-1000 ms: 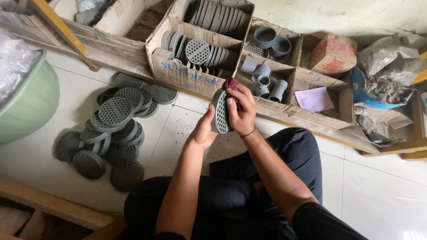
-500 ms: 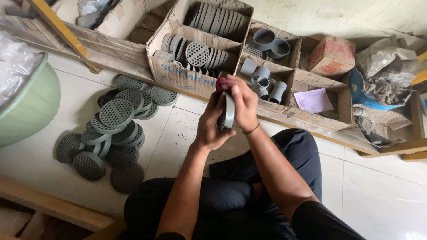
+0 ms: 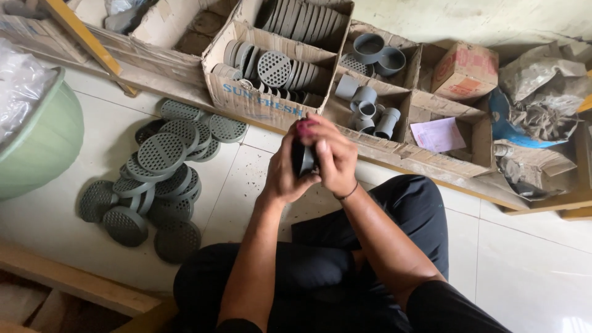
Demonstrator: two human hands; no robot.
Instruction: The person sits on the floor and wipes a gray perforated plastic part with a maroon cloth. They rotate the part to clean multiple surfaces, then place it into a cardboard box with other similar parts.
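Both my hands are raised in front of me over my lap, clasped around one grey perforated round disc (image 3: 303,158) held edge-on. My left hand (image 3: 285,168) grips it from the left and my right hand (image 3: 333,159) from the right; most of the disc is hidden by my fingers. A loose pile of the same grey perforated discs (image 3: 161,171) lies on the white tiled floor to my left. A cardboard box (image 3: 246,98) just beyond my hands holds more such discs standing on edge.
A green tub (image 3: 43,145) stands at the far left. Boxes with grey pipe fittings (image 3: 368,106) sit behind, beside a small red-printed carton (image 3: 464,73) and crumpled bags (image 3: 542,92). Wooden slats (image 3: 74,280) run along the near left. My black-trousered legs are crossed below.
The disc, first held face-on, has been turned edge-on between my hands, and my fingers have closed further around it. The view has shifted slightly.
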